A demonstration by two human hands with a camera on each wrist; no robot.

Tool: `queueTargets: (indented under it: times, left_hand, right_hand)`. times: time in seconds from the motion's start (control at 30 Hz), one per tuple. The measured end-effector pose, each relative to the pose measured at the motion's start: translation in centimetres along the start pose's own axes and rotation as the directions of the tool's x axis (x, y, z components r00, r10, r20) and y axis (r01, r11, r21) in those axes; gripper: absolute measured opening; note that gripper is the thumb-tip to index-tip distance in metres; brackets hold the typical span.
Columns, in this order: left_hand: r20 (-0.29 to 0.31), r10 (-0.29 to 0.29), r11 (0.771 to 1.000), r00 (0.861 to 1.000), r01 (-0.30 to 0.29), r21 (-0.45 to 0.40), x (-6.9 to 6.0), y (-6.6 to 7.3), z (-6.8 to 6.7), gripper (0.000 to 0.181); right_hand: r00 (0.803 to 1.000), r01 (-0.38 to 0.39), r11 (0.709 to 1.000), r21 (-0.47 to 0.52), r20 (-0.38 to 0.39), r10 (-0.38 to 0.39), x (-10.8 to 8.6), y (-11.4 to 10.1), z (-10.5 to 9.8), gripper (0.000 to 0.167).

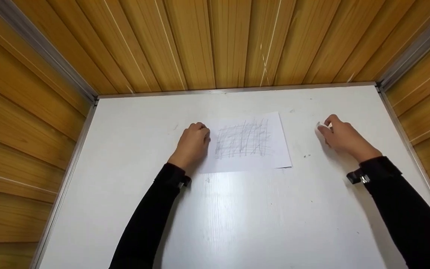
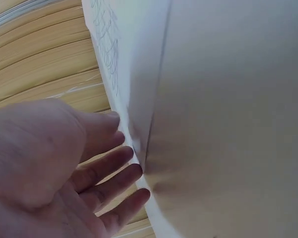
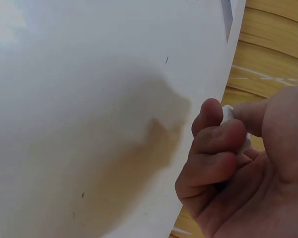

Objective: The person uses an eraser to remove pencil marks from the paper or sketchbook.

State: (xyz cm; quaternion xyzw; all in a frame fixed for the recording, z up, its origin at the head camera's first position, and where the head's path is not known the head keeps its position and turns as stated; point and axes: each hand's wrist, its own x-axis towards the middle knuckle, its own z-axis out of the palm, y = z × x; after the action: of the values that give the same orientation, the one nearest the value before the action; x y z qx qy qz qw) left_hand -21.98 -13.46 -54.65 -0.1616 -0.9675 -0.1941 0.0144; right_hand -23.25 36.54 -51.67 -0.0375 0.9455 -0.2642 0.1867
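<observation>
A white sheet of paper (image 1: 245, 165) lies on the white table, with a crosshatched grid of grey pencil lines (image 1: 242, 140) across its middle. My left hand (image 1: 192, 144) is at the sheet's left edge. In the left wrist view, the loosely bent fingers (image 2: 114, 191) reach down to the paper's edge, and nothing shows in the palm. Off to the right of the sheet, my right hand (image 1: 344, 138) pinches a small white eraser (image 3: 228, 114) between thumb and curled fingers. Most of the eraser is hidden by the fingers.
Small dark crumbs (image 1: 307, 155) and faint marks are scattered over the white table (image 1: 237, 220). Wood-patterned panels (image 1: 230, 45) stand behind the table and on both sides, with grey metal strips along the corners.
</observation>
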Motion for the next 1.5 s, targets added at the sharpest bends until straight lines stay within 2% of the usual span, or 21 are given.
queueTargets:
  times: [0.2,0.33,0.57,0.7,0.87,1.03,1.17,1.27,1.4,1.5]
  left_hand:
    - [0.024,-0.005,1.0,1.0,0.005,0.008,-0.1,0.2,0.3,0.021]
    - [0.045,0.004,0.999,0.999,-0.005,0.037,-0.4,0.9,0.1,0.019]
    - [0.078,0.069,0.99,0.995,-0.078,0.116,-2.7,3.4,0.5,0.018]
    - [0.051,0.098,0.98,0.994,-0.105,0.17,-3.9,4.5,1.1,0.024]
    - [0.018,0.111,0.978,0.994,-0.113,0.176,-4.9,5.4,1.1,0.025]
    - [0.041,0.109,0.981,0.993,-0.115,0.158,-5.5,5.8,0.9,0.023]
    - [0.042,0.132,0.978,0.99,-0.137,0.156,-5.7,5.7,0.9,0.025]
    - [0.031,0.141,0.978,0.99,-0.144,0.151,-5.7,5.7,0.9,0.022]
    - [0.034,0.132,0.98,0.991,-0.135,0.145,-5.7,5.7,0.8,0.02]
    - [0.038,0.129,0.981,0.991,-0.134,0.142,-5.7,5.6,0.8,0.022]
  right_hand:
    - [0.999,0.027,1.0,0.0,0.04,-0.027,-0.2,-2.0,1.6,0.052]
    - [0.997,0.051,0.999,0.007,0.051,-0.051,0.0,-3.6,2.9,0.048]
    - [0.993,0.103,0.994,0.037,0.052,-0.104,-0.4,-6.4,5.0,0.038]
    - [0.99,0.115,0.99,0.08,0.072,-0.12,-1.0,-7.7,6.0,0.034]
    - [0.991,0.105,0.99,0.093,0.073,-0.112,-1.0,-9.4,7.0,0.031]
    - [0.99,0.128,0.988,0.082,0.055,-0.132,-0.2,-12.3,8.5,0.031]
    - [0.988,0.136,0.987,0.086,0.066,-0.142,1.0,-15.4,9.9,0.032]
    - [0.988,0.143,0.986,0.084,0.045,-0.148,2.0,-18.1,11.1,0.035]
    - [0.988,0.15,0.987,0.055,0.022,-0.151,3.5,-21.5,12.8,0.036]
    - [0.989,0.148,0.989,0.016,0.018,-0.148,4.6,-23.2,13.9,0.034]
